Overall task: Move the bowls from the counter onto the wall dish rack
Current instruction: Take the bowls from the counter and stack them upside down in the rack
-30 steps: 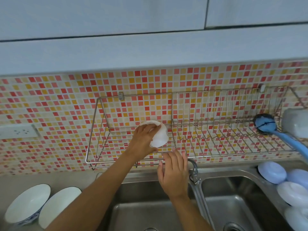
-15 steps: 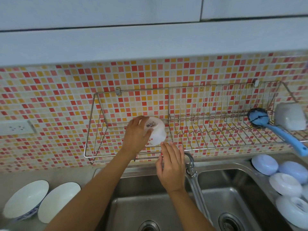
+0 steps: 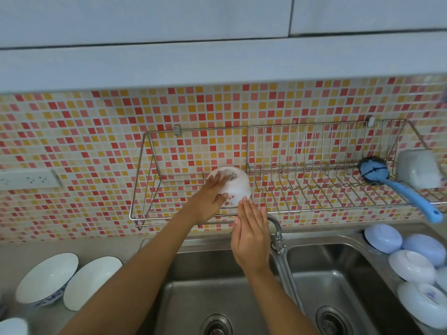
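A small white bowl (image 3: 235,187) with red dots sits upside down in the left section of the wire wall dish rack (image 3: 314,206). My left hand (image 3: 210,197) grips its left side. My right hand (image 3: 250,234) is flat and open, fingertips touching the bowl's lower rim. Two white bowls (image 3: 47,278) (image 3: 93,281) stand upright on the counter at the left. Several upturned pale blue and white bowls (image 3: 383,238) lie on the counter at the right of the sink.
A blue dish brush (image 3: 396,187) and a white container (image 3: 418,169) sit at the rack's right end. A tap (image 3: 277,234) rises below my right hand over a double steel sink (image 3: 338,286). A wall socket (image 3: 29,180) is at the left.
My left hand turned the bowl bottom-up and set it lower on the rack. My right hand rose slightly to touch its rim.
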Motion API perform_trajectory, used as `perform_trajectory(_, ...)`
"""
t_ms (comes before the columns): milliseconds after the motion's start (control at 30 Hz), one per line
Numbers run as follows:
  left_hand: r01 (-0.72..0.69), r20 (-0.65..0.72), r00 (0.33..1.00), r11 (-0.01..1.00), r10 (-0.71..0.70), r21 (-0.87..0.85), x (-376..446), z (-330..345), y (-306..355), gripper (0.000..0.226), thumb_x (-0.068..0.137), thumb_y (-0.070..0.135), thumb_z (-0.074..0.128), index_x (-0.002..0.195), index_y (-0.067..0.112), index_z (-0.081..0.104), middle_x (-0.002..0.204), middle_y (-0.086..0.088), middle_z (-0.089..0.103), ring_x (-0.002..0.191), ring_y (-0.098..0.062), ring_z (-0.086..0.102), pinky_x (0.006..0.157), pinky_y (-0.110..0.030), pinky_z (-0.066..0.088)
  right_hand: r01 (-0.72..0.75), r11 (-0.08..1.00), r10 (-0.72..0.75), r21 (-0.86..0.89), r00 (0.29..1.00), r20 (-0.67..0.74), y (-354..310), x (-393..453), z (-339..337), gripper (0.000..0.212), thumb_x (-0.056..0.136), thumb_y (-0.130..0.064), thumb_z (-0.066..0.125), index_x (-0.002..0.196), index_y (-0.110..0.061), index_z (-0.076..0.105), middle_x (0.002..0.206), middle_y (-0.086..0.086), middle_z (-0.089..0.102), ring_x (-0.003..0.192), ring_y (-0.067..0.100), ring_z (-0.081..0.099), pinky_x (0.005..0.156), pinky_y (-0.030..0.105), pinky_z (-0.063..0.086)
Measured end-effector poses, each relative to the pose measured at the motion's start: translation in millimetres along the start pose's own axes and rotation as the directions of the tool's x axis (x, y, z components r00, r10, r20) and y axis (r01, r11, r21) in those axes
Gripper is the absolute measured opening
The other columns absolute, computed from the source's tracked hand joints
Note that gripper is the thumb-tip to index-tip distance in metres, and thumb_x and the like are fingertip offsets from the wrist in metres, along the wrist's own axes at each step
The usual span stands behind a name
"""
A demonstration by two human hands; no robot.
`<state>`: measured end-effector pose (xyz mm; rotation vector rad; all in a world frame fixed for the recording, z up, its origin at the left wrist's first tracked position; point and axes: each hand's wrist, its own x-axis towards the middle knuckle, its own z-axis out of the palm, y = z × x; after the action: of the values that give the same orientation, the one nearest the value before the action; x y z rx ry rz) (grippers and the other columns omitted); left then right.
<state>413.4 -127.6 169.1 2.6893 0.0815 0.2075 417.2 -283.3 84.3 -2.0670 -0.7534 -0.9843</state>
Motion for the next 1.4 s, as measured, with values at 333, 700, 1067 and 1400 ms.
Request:
perform_trajectory(333,0.086,-0.199,0.98,0.926,-0.012,0.369,-53.1,13.8,12.5,0.063,0.097,0.048,0.0,0.151,0.02,0.015,0.159,0.0,0.018,0.147,-0.018,0.016,0.12,-0.041,0.017,-0.143,0.99,0.142,0.013,0.987,0.069,-9.3,6.3,-8.1,0.046,0.101,-0.027,0.032,0.129,0.0,0.056,0.135,0.013,0.056,0.134,0.024,0.045,0.116,0.052,0.029)
perform_trajectory(700,0.401,-0.385,0.868,0.9,-0.313,0.172,-235.1,39.1,-91.9,0.064,0.094,0.054,-0.002,0.149,0.023,-0.008,0.157,0.002,-0.014,0.145,-0.018,-0.017,0.12,-0.036,-0.006,-0.109,0.953,-0.035,0.282,0.887,0.461,-117.1,-85.8,26.1,0.061,0.1,-0.043,0.032,0.151,-0.013,0.02,0.158,0.0,0.017,0.148,0.013,0.01,0.121,0.038,0.015)
perform_trajectory(1067,0.874,-0.425,0.376,0.468,-0.824,-0.133,-475.0,34.1,-205.1,0.084,0.089,0.063,-0.001,0.151,0.008,0.008,0.16,-0.012,0.0,0.148,-0.031,0.003,0.118,-0.038,0.003,-0.261,0.877,-0.298,0.404,0.365,0.882,-311.7,-212.2,74.9,0.07,0.096,-0.05,0.042,0.153,-0.019,0.015,0.161,-0.005,0.012,0.148,0.012,0.012,0.112,0.021,0.008)
perform_trajectory(1400,0.867,-0.201,0.262,0.321,-0.944,-0.381,-538.4,63.5,-232.4,0.063,0.099,0.039,0.038,0.15,0.01,0.015,0.157,-0.014,0.022,0.143,-0.031,0.023,0.118,-0.042,0.017,-0.454,0.876,-0.119,0.163,0.125,0.985,-372.0,-259.4,83.5,0.058,0.09,-0.015,0.052,0.145,-0.015,0.035,0.144,0.007,0.048,0.13,0.027,0.046,0.107,0.035,0.04)
